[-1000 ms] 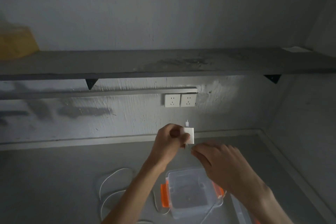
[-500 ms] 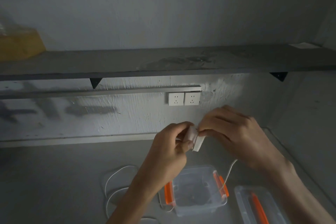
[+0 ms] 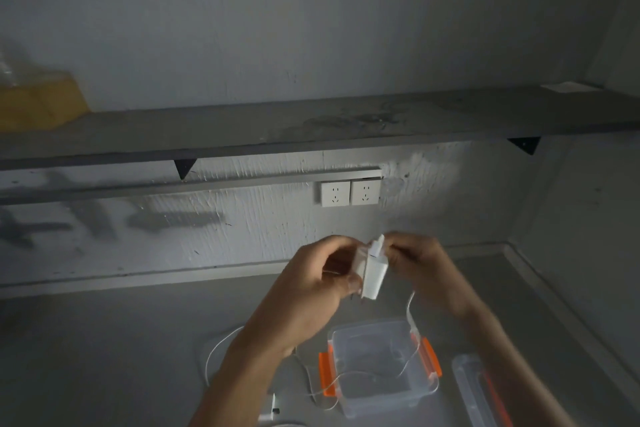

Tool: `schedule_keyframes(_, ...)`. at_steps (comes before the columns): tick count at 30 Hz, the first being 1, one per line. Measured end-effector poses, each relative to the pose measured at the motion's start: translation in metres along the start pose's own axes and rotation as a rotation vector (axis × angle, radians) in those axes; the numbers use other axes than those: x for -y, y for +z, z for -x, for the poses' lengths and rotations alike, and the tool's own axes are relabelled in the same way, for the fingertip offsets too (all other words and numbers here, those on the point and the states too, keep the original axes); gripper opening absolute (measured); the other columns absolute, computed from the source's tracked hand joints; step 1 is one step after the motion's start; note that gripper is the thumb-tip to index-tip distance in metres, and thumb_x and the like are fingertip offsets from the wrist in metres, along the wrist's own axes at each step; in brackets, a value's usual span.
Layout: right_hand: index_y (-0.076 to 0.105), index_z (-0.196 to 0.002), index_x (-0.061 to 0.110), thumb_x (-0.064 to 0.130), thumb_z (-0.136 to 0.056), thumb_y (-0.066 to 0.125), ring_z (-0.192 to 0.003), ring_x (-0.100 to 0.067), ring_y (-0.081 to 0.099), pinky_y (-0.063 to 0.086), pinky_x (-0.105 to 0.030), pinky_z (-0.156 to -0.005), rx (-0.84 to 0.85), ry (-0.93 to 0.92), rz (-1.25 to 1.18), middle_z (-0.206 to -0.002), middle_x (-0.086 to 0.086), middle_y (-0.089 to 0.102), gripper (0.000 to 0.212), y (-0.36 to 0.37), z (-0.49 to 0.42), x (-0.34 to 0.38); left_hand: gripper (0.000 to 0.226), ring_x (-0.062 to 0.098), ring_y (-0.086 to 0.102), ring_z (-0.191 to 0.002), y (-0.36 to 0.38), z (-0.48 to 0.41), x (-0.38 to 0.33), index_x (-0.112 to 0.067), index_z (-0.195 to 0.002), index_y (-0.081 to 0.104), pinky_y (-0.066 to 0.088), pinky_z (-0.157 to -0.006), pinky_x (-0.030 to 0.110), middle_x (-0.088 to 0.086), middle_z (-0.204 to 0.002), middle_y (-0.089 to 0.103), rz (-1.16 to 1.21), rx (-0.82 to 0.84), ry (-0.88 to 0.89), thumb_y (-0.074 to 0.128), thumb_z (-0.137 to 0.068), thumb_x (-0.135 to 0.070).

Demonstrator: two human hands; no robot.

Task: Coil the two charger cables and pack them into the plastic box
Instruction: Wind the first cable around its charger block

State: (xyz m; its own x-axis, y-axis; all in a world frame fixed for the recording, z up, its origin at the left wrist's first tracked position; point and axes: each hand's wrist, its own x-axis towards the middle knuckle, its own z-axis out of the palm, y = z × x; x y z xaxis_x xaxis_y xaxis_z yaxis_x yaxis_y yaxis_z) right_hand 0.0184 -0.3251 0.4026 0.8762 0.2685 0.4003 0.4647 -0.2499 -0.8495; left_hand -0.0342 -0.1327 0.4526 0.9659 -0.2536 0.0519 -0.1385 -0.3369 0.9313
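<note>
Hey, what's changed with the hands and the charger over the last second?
The right hand rose from over the plastic box to the white charger and now pinches the plug at its top, cable trailing down. The left hand still grips the charger; the box stays open on the counter.

White charger brick (image 3: 372, 270) raised over the open plastic box (image 3: 384, 404).
Left hand (image 3: 318, 291) and right hand (image 3: 422, 270) grip it, roughly upright; its thin cable (image 3: 411, 314) drapes across the clear, orange-latched box, and a second white cable (image 3: 215, 347) lies looped left of it.
</note>
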Motion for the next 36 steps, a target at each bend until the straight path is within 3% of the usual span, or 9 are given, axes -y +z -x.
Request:
schedule_keyframes(4,0.07,-0.093,0.026,0.031,-0.098,0.051,-0.043,-0.008,0.04,0.035,-0.024,-0.043,-0.014,0.188,-0.021,-0.056,-0.001,0.053,0.021,0.046,0.048,-0.024,0.028,0.022,0.072,-0.09,0.002,-0.025,0.021,-0.005,-0.11,0.068,0.057,-0.088,0.032,0.012,-0.101,0.076,0.301,-0.163,-0.145,0.059,-0.086,0.007)
schedule_keyframes(7,0.066,-0.11,0.039,0.016,-0.099,0.051,-0.041,-0.008,0.047,0.041,-0.022,-0.044,0.06,0.22,-0.015,-0.059,0.002,0.062,0.03,0.062,0.071,-0.016,0.025,0.019,0.074,-0.08,0.004,-0.043,0.039,-0.001,-0.11,0.067,0.059,-0.087,0.036,0.012,-0.097,0.076,0.356,-0.29,-0.231,0.059,-0.087,0.005)
schedule_keyframes(11,0.069,-0.101,0.037,0.028,-0.093,0.059,-0.059,-0.003,0.063,0.051,-0.02,-0.06,0.015,0.064,0.421,-0.062,0.017,0.064,0.016,0.041,0.07,0.013,0.016,0.02,0.072,-0.077,0.017,-0.036,0.054,-0.009,-0.094,0.068,0.06,-0.079,0.035,0.007,-0.083,0.075,0.208,-0.292,-0.249,0.062,-0.081,0.0)
schedule_keyframes(15,0.068,-0.089,0.034,0.04,-0.087,0.058,-0.069,-0.012,0.064,0.047,-0.026,-0.048,-0.059,-0.274,0.993,-0.076,0.015,0.069,0.012,0.004,0.041,0.039,0.017,0.008,0.067,-0.071,0.034,-0.015,0.054,-0.013,-0.089,0.064,0.056,-0.073,0.029,0.0,-0.079,0.071,0.062,-0.148,-0.138,0.063,-0.077,-0.001)
schedule_keyframes(18,0.072,-0.089,0.031,0.038,-0.091,0.058,-0.075,-0.011,0.064,0.051,-0.031,-0.054,0.04,-0.433,0.859,-0.085,0.014,0.069,0.016,-0.018,0.019,0.038,0.022,0.004,0.064,-0.08,0.037,-0.004,0.045,-0.016,-0.099,0.064,0.05,-0.074,0.016,-0.003,-0.09,0.069,-0.11,-0.074,-0.013,0.06,-0.082,-0.002)
schedule_keyframes(24,0.076,-0.084,0.024,0.023,-0.084,0.07,-0.079,-0.003,0.067,0.051,-0.021,-0.073,-0.051,-0.185,0.33,-0.083,0.014,0.07,0.006,-0.015,-0.003,0.002,0.032,0.002,0.064,-0.089,0.023,0.003,0.021,-0.022,-0.108,0.064,0.049,-0.082,0.015,-0.006,-0.095,0.069,-0.123,0.064,0.05,0.062,-0.083,-0.002)
schedule_keyframes(27,0.073,-0.077,0.033,0.029,-0.084,0.068,-0.074,-0.001,0.065,0.052,-0.021,-0.071,-0.127,0.048,0.056,-0.078,0.01,0.073,0.01,0.012,0.008,-0.022,0.028,0.005,0.067,-0.09,0.018,-0.004,0.02,-0.024,-0.104,0.068,0.055,-0.086,0.029,-0.006,-0.094,0.073,-0.036,0.016,-0.022,0.065,-0.082,-0.006)
schedule_keyframes(31,0.073,-0.075,0.019,0.046,-0.081,0.054,-0.065,-0.009,0.058,0.051,-0.041,-0.065,-0.309,0.257,0.112,-0.07,-0.006,0.071,0.034,0.042,0.044,-0.056,0.024,0.016,0.071,-0.089,0.018,-0.014,0.032,-0.015,-0.098,0.07,0.058,-0.086,0.032,0.005,-0.095,0.076,0.104,0.0,-0.18,0.065,-0.081,0.001)
schedule_keyframes(36,0.075,-0.078,0.025,0.01,-0.09,0.061,-0.06,-0.003,0.062,0.045,-0.02,-0.057,-0.426,0.302,0.139,-0.072,0.011,0.072,0.023,0.047,0.047,-0.043,0.023,0.01,0.068,-0.08,0.029,-0.018,0.041,-0.016,-0.094,0.069,0.057,-0.079,0.027,0.0,-0.088,0.074,0.078,0.01,-0.189,0.063,-0.08,0.001)
